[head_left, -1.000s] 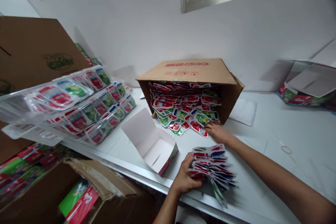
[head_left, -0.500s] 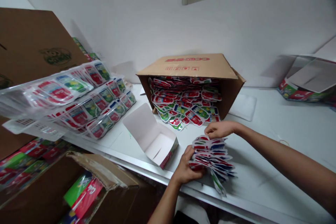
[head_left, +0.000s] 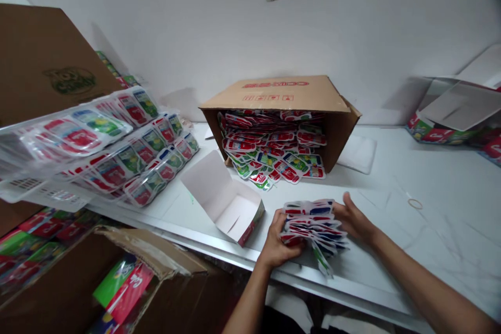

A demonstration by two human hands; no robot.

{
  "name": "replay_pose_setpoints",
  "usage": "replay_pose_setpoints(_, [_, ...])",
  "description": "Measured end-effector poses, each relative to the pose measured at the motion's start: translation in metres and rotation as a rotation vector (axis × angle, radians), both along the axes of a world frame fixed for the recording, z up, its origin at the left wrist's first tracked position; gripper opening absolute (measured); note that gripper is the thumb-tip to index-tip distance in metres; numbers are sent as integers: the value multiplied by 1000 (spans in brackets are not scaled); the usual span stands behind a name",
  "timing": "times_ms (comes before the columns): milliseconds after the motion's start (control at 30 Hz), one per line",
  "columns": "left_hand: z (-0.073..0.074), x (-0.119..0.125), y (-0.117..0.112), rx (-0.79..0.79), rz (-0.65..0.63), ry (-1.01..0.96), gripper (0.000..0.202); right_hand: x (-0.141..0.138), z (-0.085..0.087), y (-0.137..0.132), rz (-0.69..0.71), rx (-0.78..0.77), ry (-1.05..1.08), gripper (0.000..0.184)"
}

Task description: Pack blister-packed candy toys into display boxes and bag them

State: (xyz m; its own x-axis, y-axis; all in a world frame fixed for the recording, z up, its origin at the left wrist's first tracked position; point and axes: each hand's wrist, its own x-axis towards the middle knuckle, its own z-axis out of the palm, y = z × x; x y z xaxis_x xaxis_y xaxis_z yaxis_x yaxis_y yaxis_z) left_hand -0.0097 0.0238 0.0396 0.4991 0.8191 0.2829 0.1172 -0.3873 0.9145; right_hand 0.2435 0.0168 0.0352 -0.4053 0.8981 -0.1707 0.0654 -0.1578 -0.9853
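Note:
A thick stack of flat candy packets (head_left: 313, 223), red, blue and green with white edges, stands at the table's front edge. My left hand (head_left: 277, 244) grips its left side, thumb at the front and fingers behind. Against the right side rests my right hand (head_left: 355, 220), thumb stuck up and apart; its fingertips are partly hidden behind the stack. One green packet (head_left: 321, 258) slants out at the bottom front. Left of the hands sits a small white-lined display box (head_left: 238, 211), its lid raised and its inside bare.
Behind lies a carton (head_left: 274, 91) on its side, packets (head_left: 274, 151) spilling from its mouth. Filled clear trays (head_left: 129, 151) stack at left, above an open carton (head_left: 156, 255). A rubber band (head_left: 415, 203) and open display boxes (head_left: 446, 115) are at right.
My right hand has moved from the stack's top back edge down to its right side, and its thumb has lifted away. The stack looks more even; my left hand keeps its grip.

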Motion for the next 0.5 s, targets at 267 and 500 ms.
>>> replay_pose_setpoints(267, [-10,17,-3,-245,120,-53,64,-3,-42,-79,-163,172,12,133])
replay_pose_setpoints(500, [-10,34,-10,-290,216,-166,60,-38,-40,-83,-260,345,-387,151])
